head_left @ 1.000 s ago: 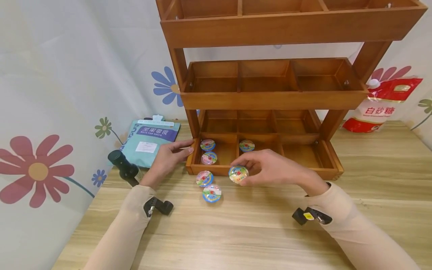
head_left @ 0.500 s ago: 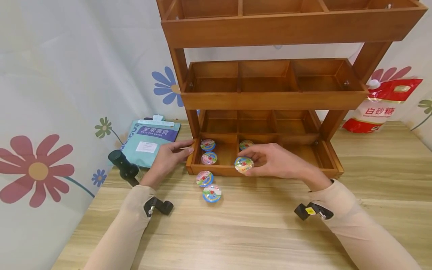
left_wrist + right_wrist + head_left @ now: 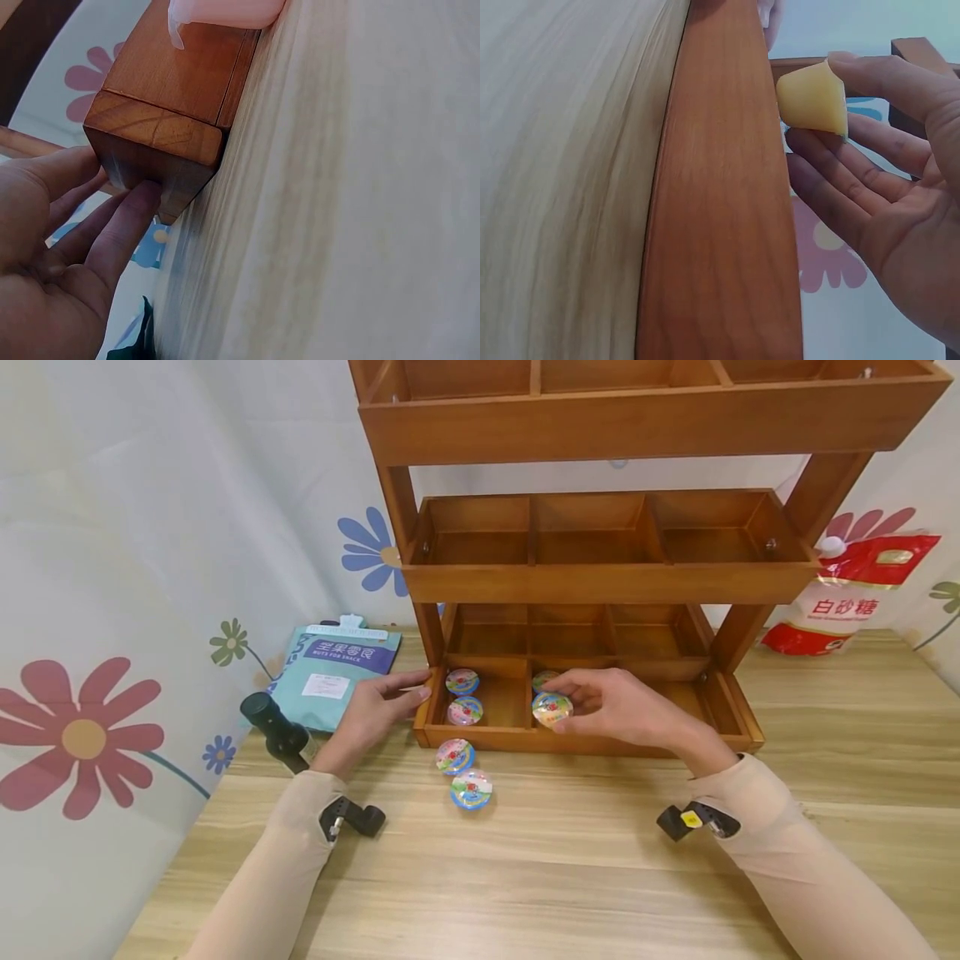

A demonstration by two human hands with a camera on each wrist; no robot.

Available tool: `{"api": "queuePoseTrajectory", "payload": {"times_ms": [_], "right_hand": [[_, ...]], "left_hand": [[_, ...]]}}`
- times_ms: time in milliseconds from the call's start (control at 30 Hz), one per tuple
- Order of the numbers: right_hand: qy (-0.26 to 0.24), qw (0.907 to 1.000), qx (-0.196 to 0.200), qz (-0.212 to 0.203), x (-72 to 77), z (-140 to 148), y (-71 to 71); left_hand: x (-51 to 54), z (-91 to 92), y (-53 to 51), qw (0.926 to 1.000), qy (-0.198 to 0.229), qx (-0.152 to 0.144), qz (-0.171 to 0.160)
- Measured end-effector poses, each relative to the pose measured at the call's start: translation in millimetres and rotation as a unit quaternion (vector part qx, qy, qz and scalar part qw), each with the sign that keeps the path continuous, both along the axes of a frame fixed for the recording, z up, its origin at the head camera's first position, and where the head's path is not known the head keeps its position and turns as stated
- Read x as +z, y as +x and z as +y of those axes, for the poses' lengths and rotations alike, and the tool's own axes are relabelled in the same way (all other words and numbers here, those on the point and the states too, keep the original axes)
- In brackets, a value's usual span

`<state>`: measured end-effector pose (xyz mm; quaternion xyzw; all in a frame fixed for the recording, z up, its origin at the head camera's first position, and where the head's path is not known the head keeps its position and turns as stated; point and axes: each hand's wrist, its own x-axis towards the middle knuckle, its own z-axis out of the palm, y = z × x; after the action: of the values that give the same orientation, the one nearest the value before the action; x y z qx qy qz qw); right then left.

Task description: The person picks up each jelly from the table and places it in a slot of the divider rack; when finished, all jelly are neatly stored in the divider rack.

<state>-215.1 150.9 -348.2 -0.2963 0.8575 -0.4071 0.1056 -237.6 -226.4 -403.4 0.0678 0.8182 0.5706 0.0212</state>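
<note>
My right hand (image 3: pixel 630 706) pinches a jelly cup (image 3: pixel 552 710) by its rim, over the bottom tier's middle compartment. The right wrist view shows this cup's yellow body (image 3: pixel 810 99) above the wooden front board (image 3: pixel 720 187). Another jelly cup (image 3: pixel 543 679) lies behind it, partly hidden. My left hand (image 3: pixel 377 710) rests its fingertips against the left end of the wooden shelf (image 3: pixel 611 585); the left wrist view shows them on the end panel (image 3: pixel 154 131). Two pink-lidded jelly cups (image 3: pixel 465 711) sit in the left compartment. Two more jelly cups (image 3: pixel 471 790) lie on the table before the shelf.
A teal snack bag (image 3: pixel 322 685) and a dark bottle (image 3: pixel 279 731) are left of the shelf. At its right stands a red and white sugar bag (image 3: pixel 843 597). Higher divided tiers (image 3: pixel 645 431) overhang the bottom one. Wooden table surface (image 3: pixel 517 868) extends in front.
My right hand has carried the yellow jelly cup away from me and slightly right, from before the front board to over the middle compartment. My left hand has stayed in place.
</note>
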Motion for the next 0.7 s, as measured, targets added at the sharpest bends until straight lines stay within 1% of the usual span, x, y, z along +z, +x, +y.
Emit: {"api": "queuePoseTrajectory", "payload": {"times_ms": [300, 700], "right_hand": [[-0.006, 0.9991, -0.041, 0.002, -7.2, 1.1, -6.5], [-0.012, 0.9989, -0.045, 0.002, -20.5, 0.7, -13.1]], "left_hand": [[-1.3, -0.2, -0.7, 1.0, -0.001, 0.0, 0.002], [-1.8, -0.8, -1.6, 0.9999, -0.01, 0.005, -0.006]]}}
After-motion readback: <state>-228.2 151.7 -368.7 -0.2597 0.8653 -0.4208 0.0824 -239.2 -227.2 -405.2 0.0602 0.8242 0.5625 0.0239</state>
